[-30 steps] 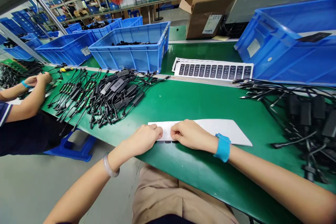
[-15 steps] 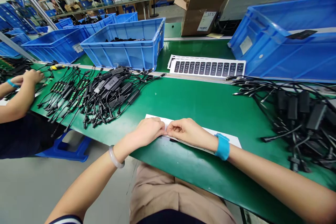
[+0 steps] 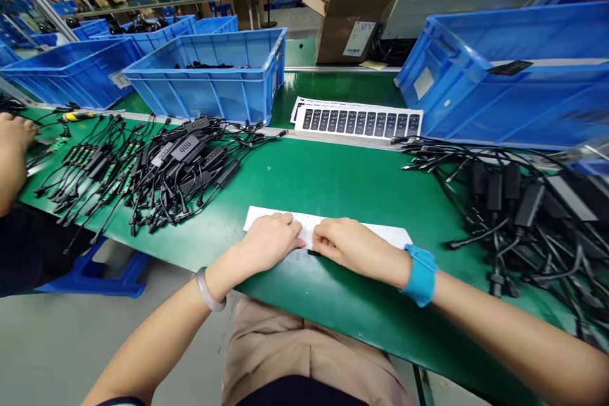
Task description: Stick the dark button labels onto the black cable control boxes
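Observation:
A long white sheet (image 3: pixel 257 217) lies near the front edge of the green table, its visible face blank. My left hand (image 3: pixel 272 238) rests on its left part, fingers curled over and thumb at the near edge, closed on the sheet. Just to the right, my right hand (image 3: pixel 349 244) is closed with its fingertips bent in at the same near edge. What those fingertips pinch is hidden. A small black piece (image 3: pixel 313 252) peeks out below the sheet between the two hands. A narrow gap separates my hands.
Printed sheets with black labels (image 3: pixel 359 122) lie beyond. Black cabled units are heaped at left (image 3: pixel 185 165) and right (image 3: pixel 511 193). Blue bins (image 3: pixel 204 92) and a large blue crate (image 3: pixel 504 101) stand behind. A co-worker's hand (image 3: pixel 16 133) is at far left.
My right hand has drawn slightly away from my left, opening a gap over the sheet. More of the sheet's white face shows between them. The view has swung a little to the right.

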The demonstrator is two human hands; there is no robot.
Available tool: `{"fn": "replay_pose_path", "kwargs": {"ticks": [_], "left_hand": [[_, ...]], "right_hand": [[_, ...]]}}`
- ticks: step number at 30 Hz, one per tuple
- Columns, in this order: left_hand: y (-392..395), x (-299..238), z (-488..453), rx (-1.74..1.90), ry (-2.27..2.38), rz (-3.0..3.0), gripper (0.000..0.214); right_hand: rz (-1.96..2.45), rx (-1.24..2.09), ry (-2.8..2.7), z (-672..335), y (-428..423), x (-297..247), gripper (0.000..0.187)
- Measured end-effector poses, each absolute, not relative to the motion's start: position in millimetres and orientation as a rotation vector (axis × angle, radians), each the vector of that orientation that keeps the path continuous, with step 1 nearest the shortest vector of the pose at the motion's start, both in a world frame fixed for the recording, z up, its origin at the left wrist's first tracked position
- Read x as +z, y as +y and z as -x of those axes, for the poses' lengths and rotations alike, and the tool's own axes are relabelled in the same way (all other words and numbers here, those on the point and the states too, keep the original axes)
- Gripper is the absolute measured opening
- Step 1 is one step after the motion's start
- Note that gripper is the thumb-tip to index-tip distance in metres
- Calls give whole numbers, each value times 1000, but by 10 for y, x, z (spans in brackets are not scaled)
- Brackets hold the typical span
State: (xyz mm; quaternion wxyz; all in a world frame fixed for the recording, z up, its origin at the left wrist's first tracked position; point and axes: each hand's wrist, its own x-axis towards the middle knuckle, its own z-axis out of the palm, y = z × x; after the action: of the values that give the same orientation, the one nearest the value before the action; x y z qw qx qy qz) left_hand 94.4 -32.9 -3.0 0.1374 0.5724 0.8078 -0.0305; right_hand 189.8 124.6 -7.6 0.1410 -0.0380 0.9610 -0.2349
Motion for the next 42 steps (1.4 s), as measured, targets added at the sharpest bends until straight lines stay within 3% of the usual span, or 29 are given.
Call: {"fn": "replay_pose_path", "kwargs": {"ticks": [4,11,18,24,32,38,42], "left_hand": [[-311,-23,-950,-72,2373,-1674,27],[-466,-41,-992,-25,2303,-1721,22],[-504,-25,-1049,-95,2351,-1674,27],[-349,-122,-1011,26,2239,-1792,31],[-299,-45,-996,-44,2224,-1787,26],[-206,-122,-1017,37,2222,-1837,27],[-157,-129,-1008,16,2206,-1852,23]], "right_hand": [[56,-558,2886,-1952,1209,-131,20],[311,-808,2769,-1918,1243,-123,15],[295,-628,2869,-1947,1206,-191,19],[396,-910,2697,-1929,1404,-161,15],[282,-521,2813,-2002,1409,-128,17],[320,-945,2658,-1962,1501,-120,16],[284,-809,2679,-2010,1559,-89,15]]}}
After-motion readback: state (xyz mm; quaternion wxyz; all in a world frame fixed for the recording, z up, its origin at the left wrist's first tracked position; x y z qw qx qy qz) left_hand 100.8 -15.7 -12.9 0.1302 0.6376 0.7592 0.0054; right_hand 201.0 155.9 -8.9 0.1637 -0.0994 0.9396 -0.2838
